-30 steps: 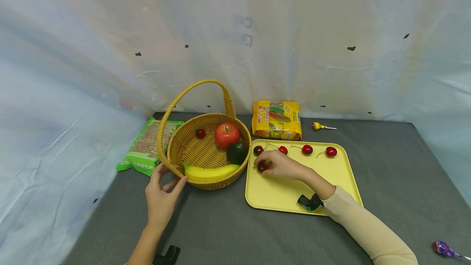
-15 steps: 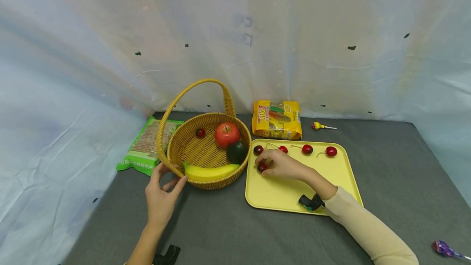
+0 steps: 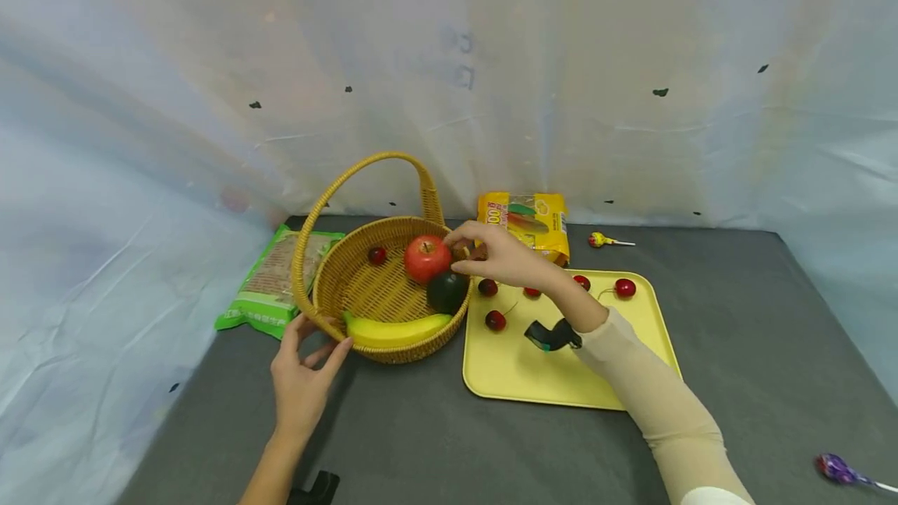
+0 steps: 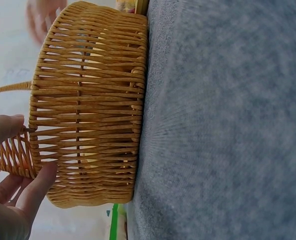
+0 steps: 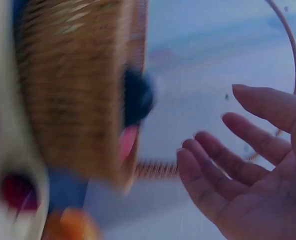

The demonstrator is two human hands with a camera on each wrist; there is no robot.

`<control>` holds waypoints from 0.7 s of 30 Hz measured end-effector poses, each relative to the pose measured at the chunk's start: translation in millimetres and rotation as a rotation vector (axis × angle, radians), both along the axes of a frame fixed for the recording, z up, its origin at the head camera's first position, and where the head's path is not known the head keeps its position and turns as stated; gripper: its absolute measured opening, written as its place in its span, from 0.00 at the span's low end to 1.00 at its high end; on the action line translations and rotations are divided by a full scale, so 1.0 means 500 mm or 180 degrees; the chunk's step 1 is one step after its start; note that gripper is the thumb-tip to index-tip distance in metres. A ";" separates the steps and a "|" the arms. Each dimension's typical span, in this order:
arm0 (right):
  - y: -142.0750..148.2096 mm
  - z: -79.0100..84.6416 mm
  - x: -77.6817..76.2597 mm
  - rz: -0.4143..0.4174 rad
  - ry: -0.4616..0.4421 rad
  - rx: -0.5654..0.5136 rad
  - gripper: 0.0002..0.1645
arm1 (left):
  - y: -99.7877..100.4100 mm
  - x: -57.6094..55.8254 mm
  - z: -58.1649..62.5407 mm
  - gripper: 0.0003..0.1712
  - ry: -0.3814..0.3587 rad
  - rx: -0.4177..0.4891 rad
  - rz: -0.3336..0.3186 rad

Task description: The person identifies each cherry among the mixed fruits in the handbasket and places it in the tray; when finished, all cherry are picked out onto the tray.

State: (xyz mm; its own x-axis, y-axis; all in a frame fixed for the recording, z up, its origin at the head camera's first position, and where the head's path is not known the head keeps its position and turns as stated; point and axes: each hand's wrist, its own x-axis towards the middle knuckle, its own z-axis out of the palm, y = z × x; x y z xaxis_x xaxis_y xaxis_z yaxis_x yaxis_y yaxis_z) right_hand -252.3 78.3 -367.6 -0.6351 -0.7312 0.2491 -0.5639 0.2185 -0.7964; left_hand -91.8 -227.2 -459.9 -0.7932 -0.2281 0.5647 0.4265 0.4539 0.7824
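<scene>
My left hand (image 3: 302, 380) grips the wicker basket (image 4: 90, 115) at the foot of its arched handle, thumb and fingers on either side. Inside the basket lie a banana (image 3: 396, 330), a red apple (image 3: 426, 259), a dark green round fruit (image 3: 447, 292) and one cherry (image 3: 376, 256). Above the basket's right rim hovers my right hand (image 3: 501, 256), close to the apple. In the right wrist view its fingers are spread and loosely bent, with nothing between them. A stemmed cherry (image 3: 495, 321) lies on the yellow tray (image 3: 547, 376), below that hand.
Several more cherries, such as one at the tray's right (image 3: 625, 288), line its back part. Behind stands a yellow snack bag (image 3: 554, 232), with a yellow lollipop (image 3: 600, 240) beside it. A green bag (image 3: 270, 279) lies left of the basket, a purple lollipop (image 3: 838, 469) at front right.
My right hand has let go of the cherry on the tray and moved up and left to the basket's rim. My left hand keeps its place on the basket. The view has shifted slightly.
</scene>
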 end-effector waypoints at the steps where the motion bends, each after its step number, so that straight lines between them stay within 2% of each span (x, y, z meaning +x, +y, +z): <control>1: -0.025 0.007 -0.005 0.0069 -0.0014 -0.0028 0.22 | -0.001 0.001 0.000 0.40 0.0003 -0.0004 0.0008; 6: -0.149 0.035 -0.027 0.0323 -0.0193 -0.0037 0.30 | -0.008 0.002 -0.004 0.41 0.0009 0.0009 -0.0026; 11: -0.250 0.047 -0.055 0.0365 -0.0398 0.0071 0.31 | -0.008 0.006 0.001 0.41 -0.0006 0.0016 -0.0026; 14: -0.295 0.033 -0.070 0.0320 -0.0602 0.0093 0.31 | -0.001 0.009 0.014 0.40 -0.0027 0.0011 -0.0017; 17: -0.329 0.004 -0.081 0.0217 -0.0693 0.0143 0.30 | 0.011 0.015 0.035 0.38 -0.0005 -0.0019 -0.0039; 21: -0.355 -0.037 -0.083 -0.0065 -0.0731 0.0286 0.33 | 0.024 0.023 0.060 0.37 -0.0013 -0.0098 -0.0056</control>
